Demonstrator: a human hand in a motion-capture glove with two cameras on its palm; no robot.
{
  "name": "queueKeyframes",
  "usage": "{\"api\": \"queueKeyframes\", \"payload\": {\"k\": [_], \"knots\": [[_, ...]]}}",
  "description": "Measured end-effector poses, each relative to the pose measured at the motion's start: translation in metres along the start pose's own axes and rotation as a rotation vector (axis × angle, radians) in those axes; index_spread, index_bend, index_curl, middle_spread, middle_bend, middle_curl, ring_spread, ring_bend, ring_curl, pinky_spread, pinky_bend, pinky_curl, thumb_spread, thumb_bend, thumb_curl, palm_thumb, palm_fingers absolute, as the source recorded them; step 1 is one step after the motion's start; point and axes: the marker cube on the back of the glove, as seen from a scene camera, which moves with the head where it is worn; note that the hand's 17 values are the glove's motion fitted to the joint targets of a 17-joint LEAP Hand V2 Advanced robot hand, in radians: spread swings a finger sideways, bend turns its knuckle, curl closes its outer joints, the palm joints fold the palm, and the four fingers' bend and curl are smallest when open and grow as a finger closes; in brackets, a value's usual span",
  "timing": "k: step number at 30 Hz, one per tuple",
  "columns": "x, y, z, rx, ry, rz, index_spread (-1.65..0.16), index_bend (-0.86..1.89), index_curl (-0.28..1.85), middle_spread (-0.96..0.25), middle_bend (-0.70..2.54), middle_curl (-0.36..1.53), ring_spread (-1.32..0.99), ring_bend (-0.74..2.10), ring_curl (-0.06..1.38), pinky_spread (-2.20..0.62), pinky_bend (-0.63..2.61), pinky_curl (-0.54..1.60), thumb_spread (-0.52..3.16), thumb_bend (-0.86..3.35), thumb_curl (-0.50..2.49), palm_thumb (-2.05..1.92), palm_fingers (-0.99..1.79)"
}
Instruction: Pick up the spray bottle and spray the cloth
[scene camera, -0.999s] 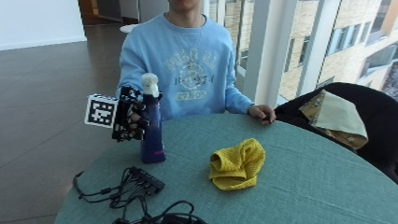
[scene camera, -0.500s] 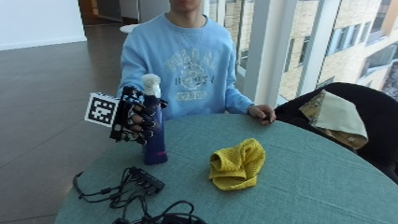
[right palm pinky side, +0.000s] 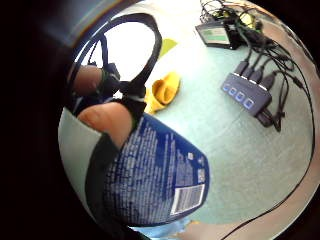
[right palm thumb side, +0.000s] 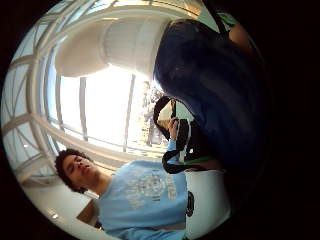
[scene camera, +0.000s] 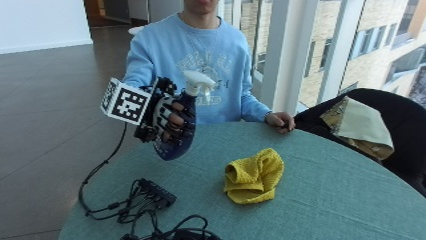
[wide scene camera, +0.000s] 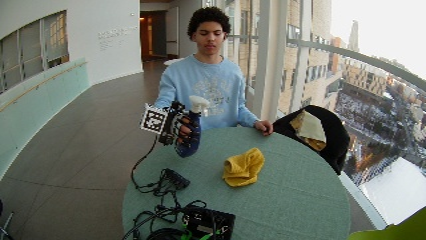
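Note:
A dark blue spray bottle (scene camera: 178, 131) with a white trigger head (scene camera: 198, 81) is lifted off the table and tilted, its nozzle toward the cloth side. My gloved right hand (scene camera: 166, 118) grips its body, fingers curled round it. The bottle's labelled side (right palm pinky side: 159, 177) fills much of the little finger side palm view, and its dark body (right palm thumb side: 210, 85) fills the thumb side view. A crumpled yellow cloth (scene camera: 253, 175) lies on the green table (scene camera: 333, 200), right of and below the bottle; the cloth (right palm pinky side: 165, 90) also shows beyond the bottle in the little finger side palm view.
A black hub with cables (scene camera: 154, 192) lies on the table's near left, the hub (right palm pinky side: 246, 93) showing under the hand too. The person's bare left hand (scene camera: 280, 121) rests on the far table edge. A chair with a draped cloth (scene camera: 356, 122) stands at the right.
The hand has lifted the bottle off the table and tilted it; before, it stood upright on the table in the hand's grip.

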Motion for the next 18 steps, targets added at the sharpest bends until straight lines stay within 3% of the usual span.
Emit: {"api": "queueKeyframes", "payload": {"k": [11, 18], "knots": [[-0.013, -0.046, 0.031, -0.414, 0.193, 0.229, -0.24, 0.10, 0.29, -0.07, 0.24, 0.43, 0.01, 0.43, 0.38, 0.28, 0.21, 0.35, 0.94, -0.03, 0.49, 0.84, 1.03], [-0.006, -0.053, 0.045, -0.539, 0.269, 0.357, -0.23, 0.10, 0.28, -0.06, 0.24, 0.43, 0.01, 0.43, 0.38, 0.27, 0.21, 0.36, 0.96, -0.03, 0.50, 0.84, 1.03]]}}
